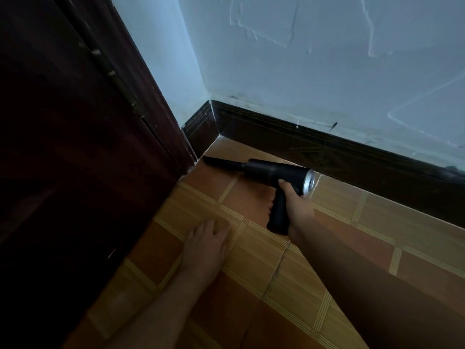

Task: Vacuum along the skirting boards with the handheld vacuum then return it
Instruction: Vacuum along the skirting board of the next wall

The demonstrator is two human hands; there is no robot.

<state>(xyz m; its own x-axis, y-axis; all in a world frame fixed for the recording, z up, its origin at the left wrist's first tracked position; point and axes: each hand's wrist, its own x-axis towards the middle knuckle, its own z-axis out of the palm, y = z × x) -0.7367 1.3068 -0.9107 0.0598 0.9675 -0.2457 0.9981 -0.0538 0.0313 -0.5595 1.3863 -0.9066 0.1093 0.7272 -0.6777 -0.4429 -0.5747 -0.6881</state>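
A black handheld vacuum (274, 172) with a silver rear end lies low over the tiled floor. My right hand (297, 210) grips its pistol handle. Its narrow nozzle points left, with the tip close to the foot of the dark door frame (156, 117) near the room's corner. The dark brown skirting board (327, 152) runs along the wall just behind the vacuum and turns the corner at the left. My left hand (206, 245) rests flat on the floor, fingers spread, well in front of the nozzle.
A dark wooden door (63, 159) fills the left side and stands close to my left arm. The pale blue wall (302, 59) rises above the skirting. Orange and tan floor tiles (377, 235) stretch to the right.
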